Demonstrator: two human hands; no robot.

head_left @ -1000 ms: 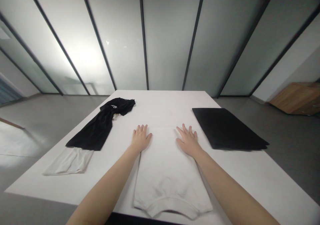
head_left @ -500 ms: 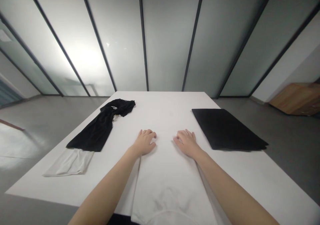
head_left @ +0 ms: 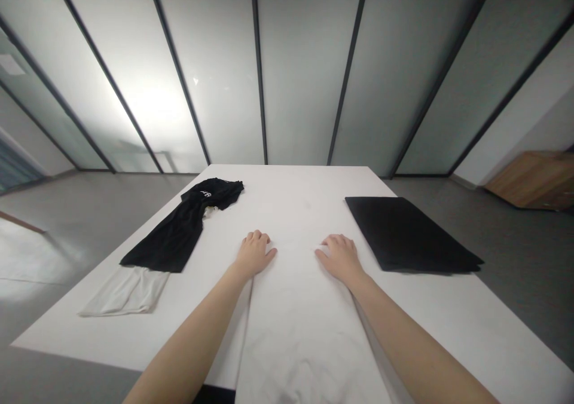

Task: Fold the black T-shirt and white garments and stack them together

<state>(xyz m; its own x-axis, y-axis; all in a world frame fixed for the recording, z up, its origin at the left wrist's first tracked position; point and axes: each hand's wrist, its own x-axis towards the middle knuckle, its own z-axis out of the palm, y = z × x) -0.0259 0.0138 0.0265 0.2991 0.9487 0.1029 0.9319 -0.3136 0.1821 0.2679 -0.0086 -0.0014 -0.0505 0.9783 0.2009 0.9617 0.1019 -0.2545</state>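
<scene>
A white T-shirt (head_left: 305, 320) lies lengthwise before me on the white table, wrinkled at its near end, which runs out of the bottom of the picture. My left hand (head_left: 254, 253) rests at its far left corner, fingers spread and slightly bent. Opposite, at the far right corner, my right hand (head_left: 339, 257) lies with thumb and fingers apart. Neither hand grips anything. The shirt's far edge between them barely stands out from the tabletop.
On the table (head_left: 287, 195), a black garment with white print (head_left: 174, 233) lies at the left, partly over a white cloth (head_left: 128, 293). Flat black sheets or boards (head_left: 408, 236) lie at the right. A frosted glass wall (head_left: 296, 69) stands behind.
Both hands have spread slightly apart, with fingers less curled. The shirt's near wrinkles have slid toward me, and its collar has left the picture at the bottom.
</scene>
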